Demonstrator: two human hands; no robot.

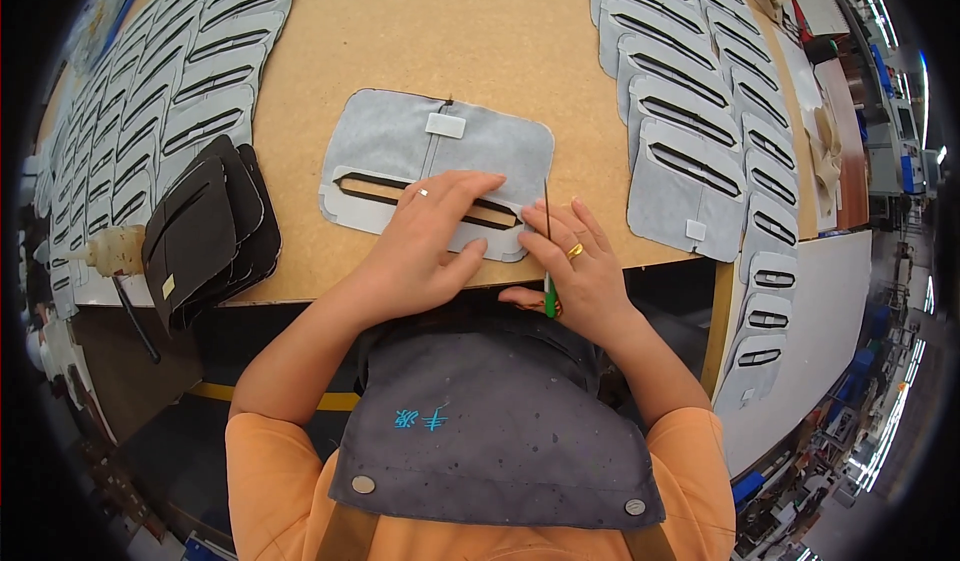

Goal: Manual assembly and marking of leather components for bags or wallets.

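Note:
A grey fabric panel (pixel 385 136) with rounded corners lies flat on the table in front of me. A small white rectangular patch (pixel 446 126) sits near its far edge. Along its near side runs a long slot with black edging (pixel 375 183), on a lighter strip. My left hand (pixel 425 236) rests over the slot, fingers stretched out and pressing on the panel. My right hand (pixel 590 276) is curled round a thin tool (pixel 550 296) with a green handle and slim dark shaft pointing away from me. Its fingertips touch the panel's near right corner; the tool's exact kind is unclear.
Overlapping rows of similar grey slotted panels (pixel 685 186) cover the table's right side and far left. A stack of dark brown pieces (pixel 205 221) overhangs the near left edge, beside a stained bottle (pixel 118 251). The wooden table (pixel 440 36) ends just before my apron.

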